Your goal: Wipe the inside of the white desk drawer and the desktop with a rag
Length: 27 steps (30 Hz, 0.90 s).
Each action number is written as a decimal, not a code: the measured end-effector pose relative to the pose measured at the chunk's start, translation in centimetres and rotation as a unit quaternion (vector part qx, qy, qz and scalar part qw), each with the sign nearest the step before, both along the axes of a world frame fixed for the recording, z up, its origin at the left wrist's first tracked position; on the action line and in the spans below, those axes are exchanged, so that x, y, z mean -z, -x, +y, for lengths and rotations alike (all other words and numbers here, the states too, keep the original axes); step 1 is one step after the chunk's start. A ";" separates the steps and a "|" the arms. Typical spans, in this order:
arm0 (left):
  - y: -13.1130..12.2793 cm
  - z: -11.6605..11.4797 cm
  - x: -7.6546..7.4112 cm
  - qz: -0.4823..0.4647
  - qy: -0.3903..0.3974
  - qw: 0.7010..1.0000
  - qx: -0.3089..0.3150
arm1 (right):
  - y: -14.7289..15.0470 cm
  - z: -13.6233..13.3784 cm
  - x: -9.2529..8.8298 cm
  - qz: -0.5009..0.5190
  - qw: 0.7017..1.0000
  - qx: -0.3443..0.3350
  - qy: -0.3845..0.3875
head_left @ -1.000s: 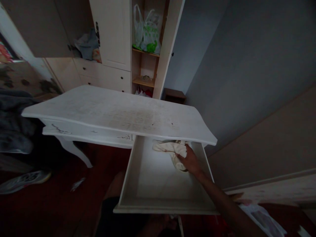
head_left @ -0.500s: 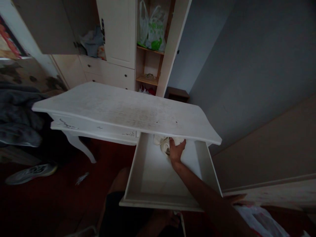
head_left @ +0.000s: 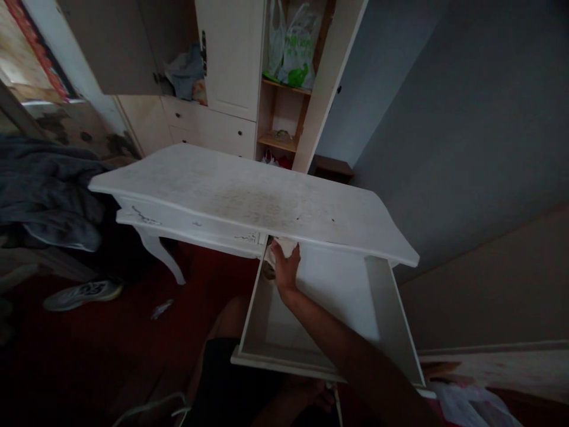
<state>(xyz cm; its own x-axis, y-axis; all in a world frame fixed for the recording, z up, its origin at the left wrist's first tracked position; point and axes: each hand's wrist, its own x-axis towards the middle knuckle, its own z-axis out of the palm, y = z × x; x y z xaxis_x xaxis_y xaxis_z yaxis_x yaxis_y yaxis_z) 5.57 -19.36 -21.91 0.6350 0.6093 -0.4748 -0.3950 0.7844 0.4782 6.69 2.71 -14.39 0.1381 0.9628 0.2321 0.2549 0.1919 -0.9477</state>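
Note:
My right hand (head_left: 287,265) reaches into the pulled-out drawer (head_left: 311,369) of a white desk. Its fingers are closed on a crumpled cream cloth (head_left: 287,244), pressed against the drawer floor in the back left corner. Part of the cloth hangs out to the left of the hand, near the drawer's side wall. Low in the view, in shadow below the drawer front, my left hand (head_left: 317,396) has curled fingers. Something small and pale shows beside them, too dark to make out.
The desk top (head_left: 213,172) carries grey smudges. Behind it stands a white wardrobe (head_left: 231,65) with plastic bags (head_left: 300,50) on a shelf. Dark clothes (head_left: 48,184) are heaped at the left. A shoe (head_left: 84,295) lies on the red floor. At the lower right sits another plastic bag (head_left: 475,406).
My right hand has slid the cloth leftward along the back of the drawer into the left corner. The whole view has shifted slightly, and my left hand stays below the drawer.

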 end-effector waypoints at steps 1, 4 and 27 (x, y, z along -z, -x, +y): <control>0.0 0.0 0.1 -0.006 0.000 1.000 0.001 | -0.2 -0.4 -0.5 0.044 0.999 0.019 0.008; 0.0 -0.1 0.3 -0.025 -0.003 1.000 0.008 | -1.2 -1.5 -2.0 0.111 0.993 0.003 0.045; -0.9 -0.6 4.4 -0.051 -0.101 0.993 0.030 | -3.1 -2.6 -7.2 -0.300 0.941 -0.149 0.051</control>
<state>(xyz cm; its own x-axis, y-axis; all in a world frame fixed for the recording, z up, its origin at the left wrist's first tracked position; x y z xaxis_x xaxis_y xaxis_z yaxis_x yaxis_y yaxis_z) 6.47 -19.97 -26.29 0.7114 0.6453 -0.2782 -0.4046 0.6998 0.5886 9.79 0.09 -7.14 -0.2686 0.9594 0.0860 0.6988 0.2555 -0.6682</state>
